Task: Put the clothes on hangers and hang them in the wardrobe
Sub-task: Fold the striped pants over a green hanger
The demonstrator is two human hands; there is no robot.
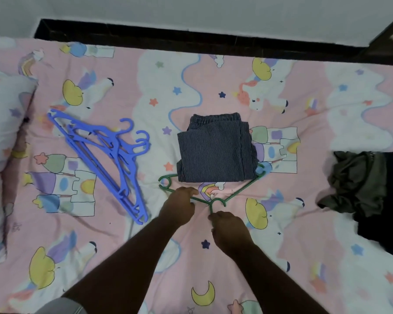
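Note:
A green hanger [241, 190] lies on the bed with its hook pointing toward me. A folded dark striped garment [216, 150] lies over the hanger's far bar. My left hand [179, 206] grips the hanger's left shoulder arm. My right hand [229, 227] pinches the hook stem just below the hook. A pile of blue hangers [107, 155] rests on the bed to the left. At the right edge sits a heap of dark olive and black clothes [368, 191].
The bed carries a pink unicorn-print sheet [281, 257]. A matching pillow [2, 123] lies at the left. A dark bed frame edge [191, 39] runs along the far side against a pale wall.

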